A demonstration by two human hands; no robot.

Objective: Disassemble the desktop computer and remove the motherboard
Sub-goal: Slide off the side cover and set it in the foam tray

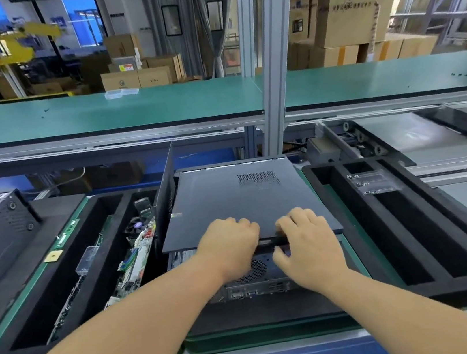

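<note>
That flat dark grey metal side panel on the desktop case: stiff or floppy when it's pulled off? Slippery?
The flat dark grey metal side panel is probably stiff: it lies straight, without sag, where both hands, left hand and right hand, hold its near edge. It is likely light for its area, being thin sheet. The smooth matte face offers little grip, so the edge hold seems wise.

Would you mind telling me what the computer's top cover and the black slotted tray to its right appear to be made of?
The top cover looks like thin sheet metal with a matte dark grey painted finish: flat, crisp-edged, with a punched vent grid. Both hands, left hand and right hand, grip its near edge. The slotted tray looks like black foam, dull and light-absorbing, with thick soft-edged walls between its slots; a rigid plastic cannot be ruled out.
</note>
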